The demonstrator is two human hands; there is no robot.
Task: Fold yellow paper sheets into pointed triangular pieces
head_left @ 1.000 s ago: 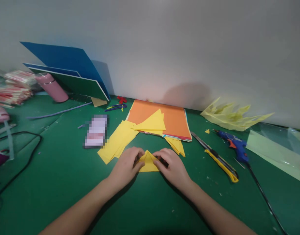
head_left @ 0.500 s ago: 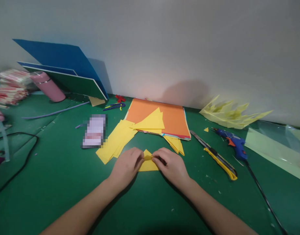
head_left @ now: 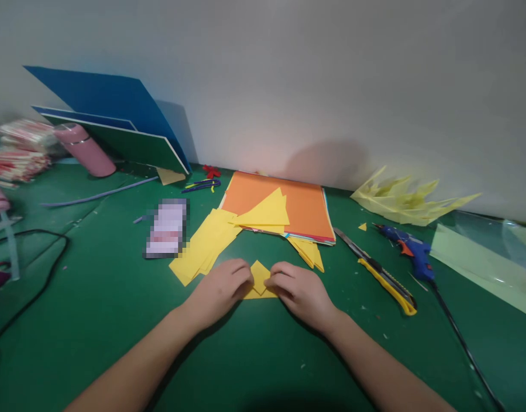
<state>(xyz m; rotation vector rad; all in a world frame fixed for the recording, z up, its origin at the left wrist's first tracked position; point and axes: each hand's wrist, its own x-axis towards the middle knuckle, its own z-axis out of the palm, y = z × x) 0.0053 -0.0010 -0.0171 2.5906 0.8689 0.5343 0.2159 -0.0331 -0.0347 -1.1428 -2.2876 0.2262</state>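
Observation:
A small yellow sheet of paper (head_left: 260, 278) lies on the green table between my hands, with a folded flap forming a diamond over its lower strip. My left hand (head_left: 226, 284) has its fingers closed on the left side of this paper. On the right side, my right hand (head_left: 301, 290) is closed too, its fingertips pressing the flap's edge. Both hands cover the paper's outer ends. Behind my left hand is a fanned pile of yellow paper strips (head_left: 205, 243). Folded yellow triangles (head_left: 306, 252) lie just beyond my right hand.
A stack of orange paper (head_left: 306, 200) lies at the back, with a large yellow triangle (head_left: 267, 210) on it. At right are a utility knife (head_left: 385, 280), a blue glue gun (head_left: 411, 252) and a pale yellow paper piece (head_left: 400, 200). A phone (head_left: 167, 229) and pink bottle (head_left: 85, 150) are left.
The paper's flap has come down toward me and now lies as a flat diamond over the lower strip. My fingers have shifted slightly along its sides.

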